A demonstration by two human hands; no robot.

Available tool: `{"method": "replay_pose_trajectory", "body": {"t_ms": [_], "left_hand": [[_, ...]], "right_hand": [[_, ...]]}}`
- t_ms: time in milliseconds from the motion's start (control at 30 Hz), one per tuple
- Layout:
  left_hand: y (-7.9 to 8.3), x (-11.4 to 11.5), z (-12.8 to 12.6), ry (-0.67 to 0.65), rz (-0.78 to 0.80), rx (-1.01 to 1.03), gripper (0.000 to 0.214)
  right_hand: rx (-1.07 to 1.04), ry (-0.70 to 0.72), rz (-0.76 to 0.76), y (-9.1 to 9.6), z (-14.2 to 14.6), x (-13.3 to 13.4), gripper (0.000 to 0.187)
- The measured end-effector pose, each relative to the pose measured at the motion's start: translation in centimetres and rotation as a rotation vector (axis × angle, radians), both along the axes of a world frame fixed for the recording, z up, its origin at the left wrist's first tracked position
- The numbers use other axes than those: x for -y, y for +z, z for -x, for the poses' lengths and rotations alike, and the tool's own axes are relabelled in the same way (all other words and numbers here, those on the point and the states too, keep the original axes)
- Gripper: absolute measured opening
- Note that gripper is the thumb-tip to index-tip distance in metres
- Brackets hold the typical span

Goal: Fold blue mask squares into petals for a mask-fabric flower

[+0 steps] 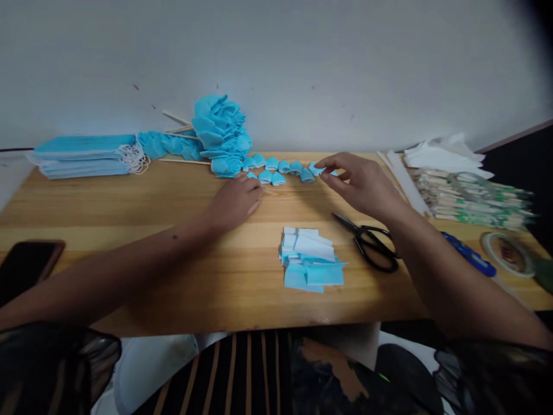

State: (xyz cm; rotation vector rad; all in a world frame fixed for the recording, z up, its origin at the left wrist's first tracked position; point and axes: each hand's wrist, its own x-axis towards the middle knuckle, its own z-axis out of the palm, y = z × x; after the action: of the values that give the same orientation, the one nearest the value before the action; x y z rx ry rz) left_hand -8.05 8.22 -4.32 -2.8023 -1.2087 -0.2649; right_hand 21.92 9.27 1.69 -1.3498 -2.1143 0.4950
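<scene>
A row of small folded blue pieces [280,169] lies near the far edge of the wooden table [129,213]. My right hand [360,184] pinches the rightmost blue piece [317,169] between thumb and fingers. My left hand [235,202] rests knuckles up on the table, fingers curled, its tips touching a blue piece at the row's left end. What lies under its fingers is hidden. A pile of cut blue and white rectangles [310,259] sits in front of me between my arms.
Black scissors [371,242] lie beside my right forearm. Blue flowers on wooden sticks [218,132] and a stack of blue face masks [84,154] are at the back left. A phone [26,265] is at left; packaged sticks [470,202], a blue tool [470,256], tape roll [505,253] at right.
</scene>
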Motion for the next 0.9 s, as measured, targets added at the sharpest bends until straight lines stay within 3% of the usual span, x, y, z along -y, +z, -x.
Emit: {"method": "replay_pose_trajectory", "body": {"t_ms": [267,400,500,667,767,900], "left_hand": [[-0.6,-0.2,-1.0,0.146,0.024,0.141,0.036],[0.6,2.2,-1.6,0.123,0.061,0.179,0.036],[3.2,6.7,-3.5,0.025,0.062,0.301,0.035],[10.7,15.3,-8.0,-0.460,0.153,0.306,0.035],[14.0,18.3,-9.0,-0.613,0.199,0.263,0.037],[14.5,19.9,-7.9,-0.465,0.252,0.351,0.037]], "right_hand": [[0.047,-0.041,-0.086,-0.7,-4.5,4.4,0.026],[0.135,0.004,-0.067,-1.9,-5.7,5.3,0.030],[0.207,0.010,-0.090,-2.9,-6.5,5.0,0.035],[0.202,0.033,-0.155,-3.9,-6.1,1.6,0.061],[0.215,0.087,-0.146,-4.6,-4.6,-1.5,0.076],[0.262,0.173,-0.089,-5.8,-2.8,-5.2,0.084]]}}
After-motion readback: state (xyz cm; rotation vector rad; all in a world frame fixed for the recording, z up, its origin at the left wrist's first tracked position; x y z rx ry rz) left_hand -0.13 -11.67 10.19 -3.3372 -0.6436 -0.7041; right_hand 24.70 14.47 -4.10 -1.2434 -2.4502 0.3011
